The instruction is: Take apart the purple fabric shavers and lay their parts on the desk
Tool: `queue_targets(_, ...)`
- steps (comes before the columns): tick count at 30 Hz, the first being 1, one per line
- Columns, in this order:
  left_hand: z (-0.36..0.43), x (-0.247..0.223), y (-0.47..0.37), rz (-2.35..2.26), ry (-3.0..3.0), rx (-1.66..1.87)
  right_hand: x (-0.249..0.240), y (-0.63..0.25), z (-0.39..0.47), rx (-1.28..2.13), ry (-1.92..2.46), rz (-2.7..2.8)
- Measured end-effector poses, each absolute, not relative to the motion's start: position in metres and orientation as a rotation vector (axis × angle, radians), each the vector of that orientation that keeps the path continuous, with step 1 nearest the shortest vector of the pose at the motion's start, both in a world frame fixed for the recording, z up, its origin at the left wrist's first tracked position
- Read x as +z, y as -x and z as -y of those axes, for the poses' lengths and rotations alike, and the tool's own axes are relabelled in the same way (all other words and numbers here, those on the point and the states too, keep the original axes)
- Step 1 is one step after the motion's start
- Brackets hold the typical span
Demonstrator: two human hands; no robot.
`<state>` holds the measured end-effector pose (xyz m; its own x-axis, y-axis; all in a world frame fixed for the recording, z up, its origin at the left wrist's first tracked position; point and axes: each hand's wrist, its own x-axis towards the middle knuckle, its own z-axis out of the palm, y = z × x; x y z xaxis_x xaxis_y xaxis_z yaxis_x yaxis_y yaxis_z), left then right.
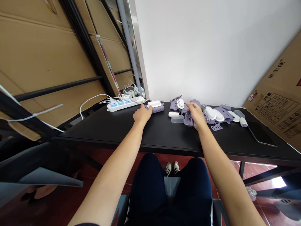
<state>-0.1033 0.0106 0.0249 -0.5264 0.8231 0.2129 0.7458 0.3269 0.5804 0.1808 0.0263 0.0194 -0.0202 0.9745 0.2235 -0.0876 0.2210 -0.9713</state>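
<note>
My left hand (142,115) is curled against the left end of a purple perforated casing (158,109). A white oval piece (154,104) sits on top of that casing. My right hand (196,113) is at the pile of parts, fingers bent around a hollow purple shell (188,120); its fingertips are partly hidden among the parts. Left of it lie a clear plastic cover (177,119), a white cylinder (173,114) and another purple casing (174,107). A white piece with coiled wire (180,103) rests behind.
Several white oval pieces (219,115), purple parts (224,113) and a white roller (243,122) lie to the right. A phone (261,133) and a large cardboard box (279,97) are beyond. A power strip (121,104) with cables stands back left on the black table (105,128).
</note>
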Motion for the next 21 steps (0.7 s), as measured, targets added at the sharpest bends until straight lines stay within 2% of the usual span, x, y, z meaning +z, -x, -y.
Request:
queue_targets(2, -0.008, 0.027, 0.100, -2.493, -1.495, 1.051, 0.019, -0.181, -0.028, 1.057, 0.994, 1.250)
queue_targets(6, 0.000, 0.031, 0.086, -2.348, -1.869, 1.481, 0.019, -0.180, -0.029, 1.006, 1.038, 1.261)
queue_targets(10, 0.001, 0.023, 0.062, -1.725, -2.259, 1.646, 0.022, -0.175, -0.027, 1.059, 1.071, 1.199)
queue_targets(12, -0.002, 0.015, 0.051, -1.303, -2.213, 1.634, 0.023, -0.174, -0.026, 1.073, 1.074, 1.155)
queue_targets(14, -0.005, 0.007, 0.044, -1.083, -2.077, 1.550, 0.023, -0.173, -0.027, 1.032, 1.086, 1.154)
queue_targets(21, -0.001, 0.004, 0.036, -1.046, -1.963, 1.453, 0.009, -0.174, -0.035, 0.688, 1.184, 1.377)
